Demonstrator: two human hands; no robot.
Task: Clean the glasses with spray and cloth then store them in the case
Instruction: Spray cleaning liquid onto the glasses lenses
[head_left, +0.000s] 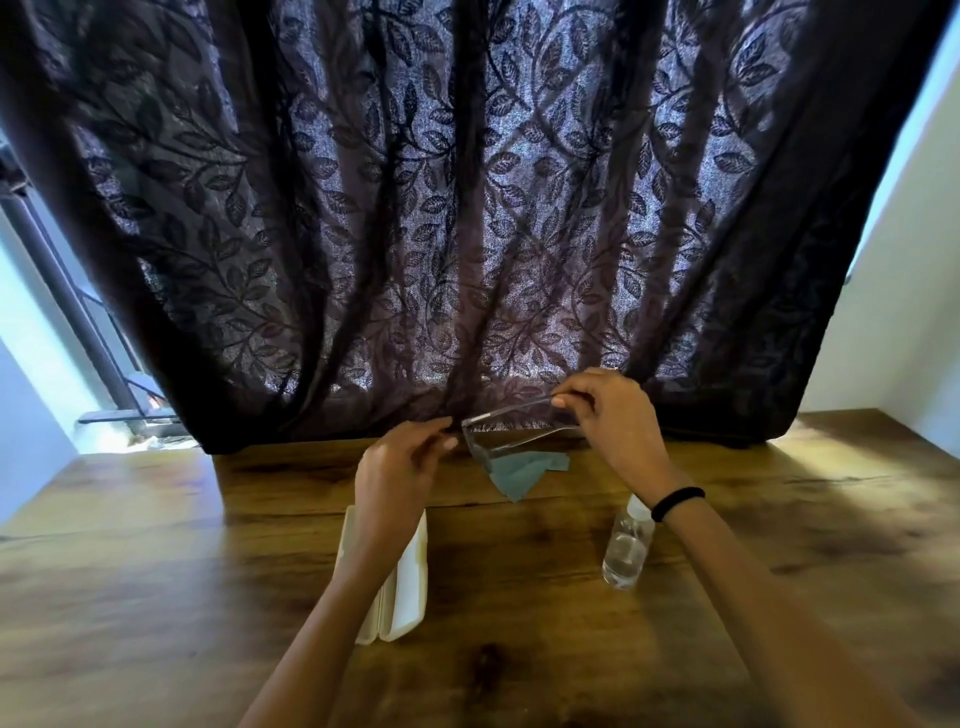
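Observation:
Clear-framed glasses (511, 434) hang in the air above a grey-blue cloth (524, 470) that lies on the wooden table (156, 545). My right hand (613, 415) pinches their right end between thumb and fingers. My left hand (400, 467) hovers just left of the glasses with fingers loosely curled, and I cannot tell whether it touches them. A white glasses case (408, 577) lies open on the table under my left forearm. A small clear spray bottle (626, 545) stands to the right of the case, beside my right wrist.
A dark leaf-patterned curtain (467, 208) hangs along the table's far edge, right behind the glasses. A white wall (904, 312) borders the table on the right. Window bars (78, 312) show at the left.

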